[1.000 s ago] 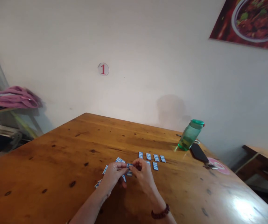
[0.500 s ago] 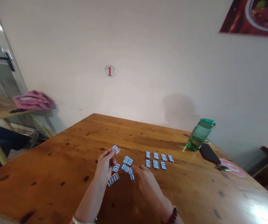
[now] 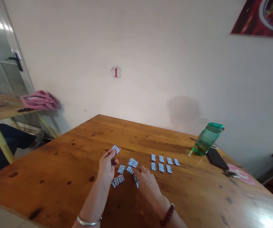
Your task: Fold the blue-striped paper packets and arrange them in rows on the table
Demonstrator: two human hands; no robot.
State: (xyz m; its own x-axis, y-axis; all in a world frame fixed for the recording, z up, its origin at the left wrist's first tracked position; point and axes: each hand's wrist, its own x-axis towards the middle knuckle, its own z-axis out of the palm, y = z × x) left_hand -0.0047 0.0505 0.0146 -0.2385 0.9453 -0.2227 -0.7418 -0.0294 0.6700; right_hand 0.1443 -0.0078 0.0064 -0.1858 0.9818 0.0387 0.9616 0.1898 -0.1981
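Note:
My left hand [image 3: 107, 164] pinches a small blue-and-white striped card [image 3: 116, 149] between thumb and fingers, raised above the wooden table [image 3: 62, 158]. Palm down, my right hand [image 3: 148, 182] reaches over a loose group of similar cards. Its index fingertip is at a striped card [image 3: 129, 170], and its other fingers are loosely bent. Another card [image 3: 136, 181] lies partly under this hand. Between the hands are overlapping cards [image 3: 133, 162], a card [image 3: 121, 169] and an overlapping row [image 3: 117, 181]. To the right, several cards [image 3: 161, 167] lie spaced out in two rows.
A green bottle [image 3: 207, 139] stands near the table's right side, by a black phone-like slab [image 3: 217, 159] and a pink round mat [image 3: 242, 174]. At the left, a second table [image 3: 3, 110] bears a pink cloth [image 3: 40, 100]; a person's dark-clothed leg [image 3: 8, 137] shows below.
My right hand has moved left onto the loose cards, now covering part of one. My left hand still holds its card. The view has shifted slightly to the left.

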